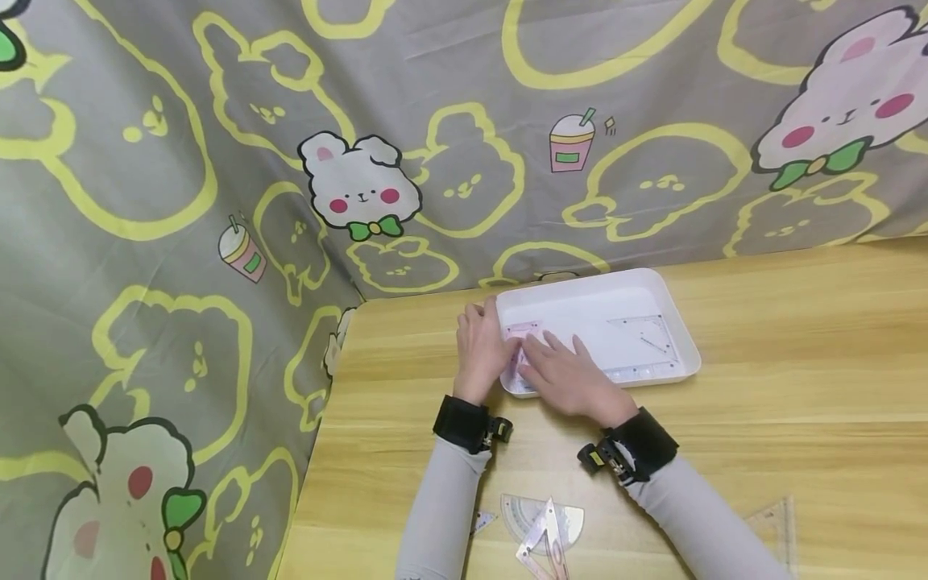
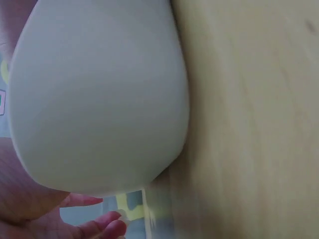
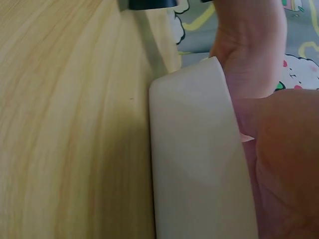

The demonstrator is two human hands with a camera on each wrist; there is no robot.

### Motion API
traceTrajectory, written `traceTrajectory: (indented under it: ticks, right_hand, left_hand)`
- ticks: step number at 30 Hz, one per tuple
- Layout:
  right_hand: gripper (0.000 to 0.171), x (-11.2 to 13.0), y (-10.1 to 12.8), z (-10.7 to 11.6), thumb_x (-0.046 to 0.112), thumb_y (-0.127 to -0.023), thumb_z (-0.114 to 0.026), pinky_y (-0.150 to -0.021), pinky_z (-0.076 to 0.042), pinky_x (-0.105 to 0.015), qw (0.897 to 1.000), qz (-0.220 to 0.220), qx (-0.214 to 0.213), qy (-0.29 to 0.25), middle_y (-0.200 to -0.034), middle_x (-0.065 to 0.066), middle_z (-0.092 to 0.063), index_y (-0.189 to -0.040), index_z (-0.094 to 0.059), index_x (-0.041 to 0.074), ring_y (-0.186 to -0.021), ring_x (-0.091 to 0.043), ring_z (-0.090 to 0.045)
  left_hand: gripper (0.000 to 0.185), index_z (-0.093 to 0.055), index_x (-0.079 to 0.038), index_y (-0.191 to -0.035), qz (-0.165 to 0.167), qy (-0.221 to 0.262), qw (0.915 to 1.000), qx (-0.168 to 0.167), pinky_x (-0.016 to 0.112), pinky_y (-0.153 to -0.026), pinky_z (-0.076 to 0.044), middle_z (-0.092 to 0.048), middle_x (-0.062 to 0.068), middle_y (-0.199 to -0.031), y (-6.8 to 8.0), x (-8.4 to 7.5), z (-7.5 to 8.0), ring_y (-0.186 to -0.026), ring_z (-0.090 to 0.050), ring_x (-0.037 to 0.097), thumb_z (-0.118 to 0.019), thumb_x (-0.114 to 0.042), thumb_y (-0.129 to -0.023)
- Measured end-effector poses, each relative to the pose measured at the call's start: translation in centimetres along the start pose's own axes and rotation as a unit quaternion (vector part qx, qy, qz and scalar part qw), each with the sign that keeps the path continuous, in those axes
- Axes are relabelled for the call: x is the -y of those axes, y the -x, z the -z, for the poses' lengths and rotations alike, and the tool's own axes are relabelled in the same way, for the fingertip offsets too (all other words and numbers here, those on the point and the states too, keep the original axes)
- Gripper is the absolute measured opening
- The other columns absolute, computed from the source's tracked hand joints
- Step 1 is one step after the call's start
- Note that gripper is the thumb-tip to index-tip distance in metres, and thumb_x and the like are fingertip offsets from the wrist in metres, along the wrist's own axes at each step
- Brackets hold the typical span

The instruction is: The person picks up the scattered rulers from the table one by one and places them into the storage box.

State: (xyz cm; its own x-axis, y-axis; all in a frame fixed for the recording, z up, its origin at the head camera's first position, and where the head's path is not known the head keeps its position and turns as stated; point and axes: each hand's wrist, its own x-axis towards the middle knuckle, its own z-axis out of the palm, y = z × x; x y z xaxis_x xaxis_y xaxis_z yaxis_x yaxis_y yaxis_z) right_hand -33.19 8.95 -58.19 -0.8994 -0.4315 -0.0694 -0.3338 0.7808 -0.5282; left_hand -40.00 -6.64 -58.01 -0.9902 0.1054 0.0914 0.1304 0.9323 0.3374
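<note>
At the near edge, a clear protractor [image 1: 571, 525] lies on the table [image 1: 406, 387] under a V-shaped piece [image 1: 554, 533]. Beyond it is a white tray [image 1: 580, 310]. The right hand [image 1: 573, 380], fingers nearly straight, reaches over its near left side, onto a pink plastic piece [image 1: 524, 328] inside; a clear set square [image 1: 677, 354] lies inside at right. The left hand [image 1: 481, 346] bends over the left rim; whether it pinches anything, I cannot tell.

Even light, wrist views — dimmer (soft)
</note>
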Motion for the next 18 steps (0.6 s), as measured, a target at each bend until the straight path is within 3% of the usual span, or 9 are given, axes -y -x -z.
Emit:
traceTrajectory:
  ticks: [8,12,18]
  right_hand:
    - [0.069,-0.5,-0.3,0.0,0.025,-0.112,-0.039,-0.123,-0.005,-0.068,0.997,0.015,-0.02,-0.067,-0.168,-0.025,-0.018,-0.163,-0.006,-0.009,-0.156,-0.043,-0.024]
    - [0.072,-0.9,-0.4,0.3,0.021,-0.111,-0.041,-0.124,-0.004,-0.067,0.994,0.029,-0.02,-0.106,-0.169,-0.027,-0.012,-0.162,0.001,-0.009,-0.156,-0.042,-0.02]
    - [0.073,-1.1,-0.5,1.2,0.019,-0.111,-0.04,-0.123,-0.004,-0.068,0.992,0.033,-0.024,-0.119,-0.169,-0.028,-0.006,-0.162,0.005,-0.008,-0.157,-0.044,-0.016]
  left_hand:
    - [0.092,-0.046,-0.006,-0.148,-0.002,-0.001,0.9999,0.017,0.042,-0.092,-0.046,-0.056,0.02,-0.125,0.2,-0.1,0.0,-0.109,-0.052,0.033,-0.087,-0.053,-0.081]
    - [0.097,-0.043,-0.005,-0.151,0.0,-0.002,0.9997,0.022,0.042,-0.094,-0.044,-0.056,0.02,-0.125,0.3,-0.3,0.0,-0.11,-0.051,0.033,-0.091,-0.049,-0.079]
    - [0.097,-0.042,-0.007,-0.152,0.008,-0.001,0.9996,0.028,0.042,-0.095,-0.044,-0.056,0.019,-0.126,0.2,-0.4,0.2,-0.111,-0.051,0.032,-0.092,-0.047,-0.078]
